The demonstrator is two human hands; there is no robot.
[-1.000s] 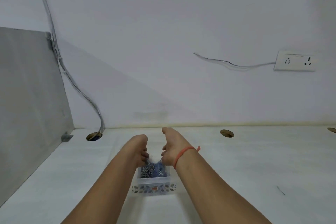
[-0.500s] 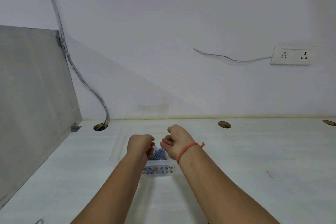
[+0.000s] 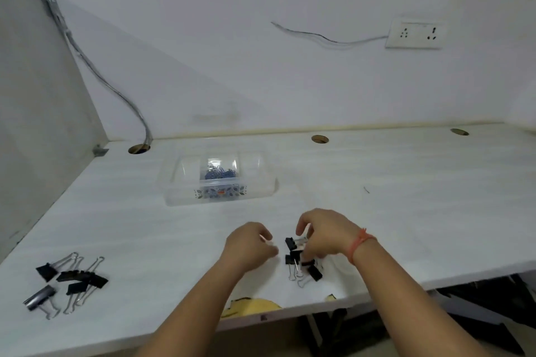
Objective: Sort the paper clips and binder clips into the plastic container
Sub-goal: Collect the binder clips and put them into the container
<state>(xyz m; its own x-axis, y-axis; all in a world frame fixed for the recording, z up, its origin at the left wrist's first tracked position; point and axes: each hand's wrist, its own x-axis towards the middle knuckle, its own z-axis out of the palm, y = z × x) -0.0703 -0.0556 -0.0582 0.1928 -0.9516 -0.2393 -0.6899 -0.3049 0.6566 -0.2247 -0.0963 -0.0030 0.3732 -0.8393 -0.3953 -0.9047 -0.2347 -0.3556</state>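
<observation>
A clear plastic container [image 3: 179, 182] stands toward the back of the white desk, with blue paper clips [image 3: 218, 174] in its middle compartment. Near the front edge lies a small heap of black binder clips [image 3: 301, 265]. My right hand [image 3: 324, 236] is over that heap, fingers curled round some of its clips. My left hand [image 3: 249, 245] hovers just left of the heap with curled fingers; whether it holds anything is hidden. A second group of black binder clips [image 3: 69, 281] lies at the front left.
A grey partition [image 3: 37, 113] walls off the left side. Cable holes [image 3: 320, 139] dot the desk's back edge, and a cable [image 3: 116, 90] drops into the left one. A socket [image 3: 414, 33] sits on the wall. The desk's front edge [image 3: 290, 311] is close to my arms.
Both hands have pulled back from the container to the binder clips at the front edge. The view has tilted down, so the container's full width and both clip heaps now show.
</observation>
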